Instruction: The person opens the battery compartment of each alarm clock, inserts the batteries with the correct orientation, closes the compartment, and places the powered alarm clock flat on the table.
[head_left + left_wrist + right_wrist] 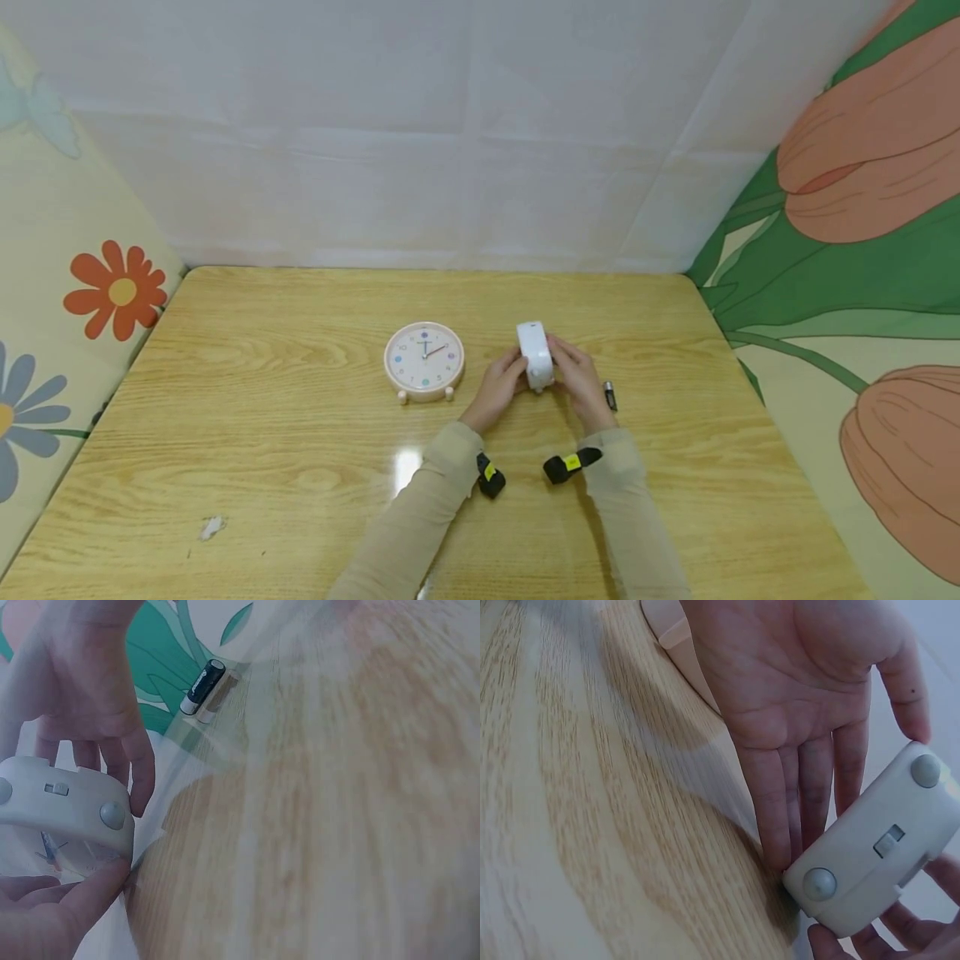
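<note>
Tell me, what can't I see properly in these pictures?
White clock, its time: edge-on in the head view; in the left wrist view, the left hand and the picture's edge hide part of its face.
Dark battery, its writing: too small in the head view, blurred in the left wrist view.
Pink clock: cut off by the top edge in the right wrist view.
White scrap: too small in the head view to identify.
</note>
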`<state>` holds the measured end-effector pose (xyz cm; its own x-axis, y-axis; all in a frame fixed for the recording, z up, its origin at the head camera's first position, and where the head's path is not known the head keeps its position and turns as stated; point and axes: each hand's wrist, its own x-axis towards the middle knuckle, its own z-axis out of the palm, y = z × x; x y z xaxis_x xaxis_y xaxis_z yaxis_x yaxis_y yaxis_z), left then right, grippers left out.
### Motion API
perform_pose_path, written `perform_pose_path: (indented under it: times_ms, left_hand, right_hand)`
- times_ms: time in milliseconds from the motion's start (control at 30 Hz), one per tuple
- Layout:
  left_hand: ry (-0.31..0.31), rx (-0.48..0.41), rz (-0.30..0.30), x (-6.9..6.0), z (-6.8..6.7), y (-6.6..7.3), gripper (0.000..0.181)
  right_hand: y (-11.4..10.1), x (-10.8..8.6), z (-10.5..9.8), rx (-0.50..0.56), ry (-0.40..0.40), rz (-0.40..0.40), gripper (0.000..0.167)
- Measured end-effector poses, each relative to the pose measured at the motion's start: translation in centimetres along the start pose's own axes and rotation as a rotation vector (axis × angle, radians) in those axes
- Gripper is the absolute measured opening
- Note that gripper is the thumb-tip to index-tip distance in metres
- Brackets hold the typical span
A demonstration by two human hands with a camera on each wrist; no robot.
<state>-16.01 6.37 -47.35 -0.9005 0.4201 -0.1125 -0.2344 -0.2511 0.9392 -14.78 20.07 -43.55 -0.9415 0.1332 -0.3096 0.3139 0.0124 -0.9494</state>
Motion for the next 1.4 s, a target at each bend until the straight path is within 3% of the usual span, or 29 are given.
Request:
perform_pose_path:
  times_ms: [133, 367, 900, 1100, 1400]
  left_hand:
    - [-0.029, -0.031, 0.006, -0.5, 0.1, 0.8, 0.047]
    - [-0.029, 0.005, -0.002, -1.8, 0.3, 2.3, 0.049]
    - [-0.031, 0.006, 0.059, -2.3, -0.1, 2.3, 0.055]
    - [-0.014, 0.016, 0.080, -2.4, -0.2, 2.3, 0.055]
    - [0.021, 0.091, 0.114, -2.7, -0.4, 2.5, 0.051]
  right_hand:
    - [0.2, 0.1, 0.0, -0.017, 0.008, 0.010, 0.044]
    - [0.4, 0.3, 0.1, -0.041, 0.020, 0.026, 0.040]
    - [0.5, 0.2, 0.1, -0.135, 0.020, 0.011, 0.043]
    - [0.8, 0.1, 0.0, -0.144, -0.011, -0.030, 0.040]
    - [0.7, -0.2, -0.1, -0.206, -0.030, -0.049, 0.042]
